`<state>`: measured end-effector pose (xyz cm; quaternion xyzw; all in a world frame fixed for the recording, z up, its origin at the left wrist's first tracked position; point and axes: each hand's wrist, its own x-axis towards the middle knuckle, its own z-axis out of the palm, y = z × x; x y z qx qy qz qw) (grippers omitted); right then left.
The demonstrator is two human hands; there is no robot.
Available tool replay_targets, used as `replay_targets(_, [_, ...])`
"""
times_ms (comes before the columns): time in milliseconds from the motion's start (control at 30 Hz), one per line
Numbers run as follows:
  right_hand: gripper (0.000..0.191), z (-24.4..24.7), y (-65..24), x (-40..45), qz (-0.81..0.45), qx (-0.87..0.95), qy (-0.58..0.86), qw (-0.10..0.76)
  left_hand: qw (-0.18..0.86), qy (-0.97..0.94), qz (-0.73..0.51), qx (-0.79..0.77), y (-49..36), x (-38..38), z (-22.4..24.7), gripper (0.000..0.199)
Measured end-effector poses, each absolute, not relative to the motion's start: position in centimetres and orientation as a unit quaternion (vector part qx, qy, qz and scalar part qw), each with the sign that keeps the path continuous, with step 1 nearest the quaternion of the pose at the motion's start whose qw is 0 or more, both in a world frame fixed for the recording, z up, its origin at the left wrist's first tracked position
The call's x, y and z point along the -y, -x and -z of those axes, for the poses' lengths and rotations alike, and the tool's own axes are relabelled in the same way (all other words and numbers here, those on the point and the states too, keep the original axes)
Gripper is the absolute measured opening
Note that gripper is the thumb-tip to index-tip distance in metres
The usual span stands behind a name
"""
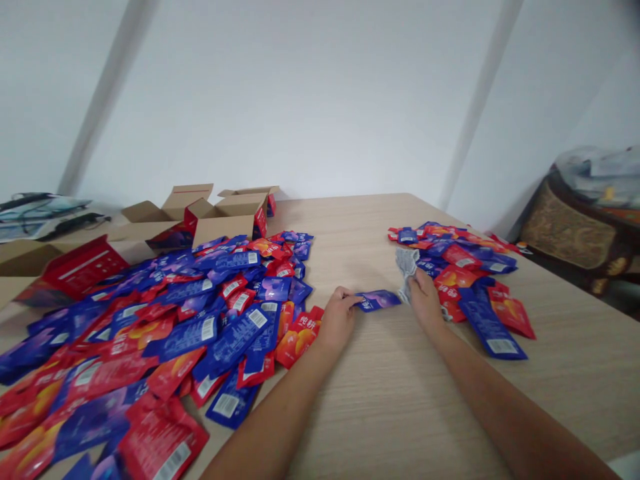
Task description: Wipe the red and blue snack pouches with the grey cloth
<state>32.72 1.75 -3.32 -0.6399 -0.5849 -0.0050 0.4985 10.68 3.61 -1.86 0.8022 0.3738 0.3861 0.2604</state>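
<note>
My left hand (340, 313) pinches one end of a blue pouch (379, 300) over the middle of the table. A crumpled grey cloth (407, 264) is gripped in my right hand (424, 293), just to the right of that pouch. The cloth hangs close to the pouch's far end; whether they touch I cannot tell. Left of my left hand spreads a big heap of red and blue pouches (235, 267), many with barcodes showing. Beyond my right hand lies a smaller pile of the same red and blue pouches (463, 257).
Open cardboard boxes (225, 230) with red printed sides stand behind the left heap. Dark straps and pale bags (45, 210) lie at the far left. A carved chair (570, 213) with a plastic-wrapped bundle stands right of the wooden table (370, 400). A white wall rises behind.
</note>
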Motion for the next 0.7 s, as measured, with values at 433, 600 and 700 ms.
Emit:
replay_targets(433, [0.044, 3.2, -28.6, -1.0, 0.0, 0.72, 0.652, 0.237, 0.206, -0.839, -0.322, -0.388, -10.5, -3.3, 1.5, 0.026])
replay_targets(600, [0.047, 3.6, -27.2, -0.2, -0.011, 0.793, 0.547, 0.266, 0.21, -0.843, -0.334, -0.365, -10.3, -3.4, 1.9, 0.029])
replay_targets(700, [0.047, 3.6, -28.0, -0.7, 0.008, 0.749, 0.614, 0.25, 0.226, -0.844, -0.339, -0.35, -10.3, -3.6, 2.1, 0.026])
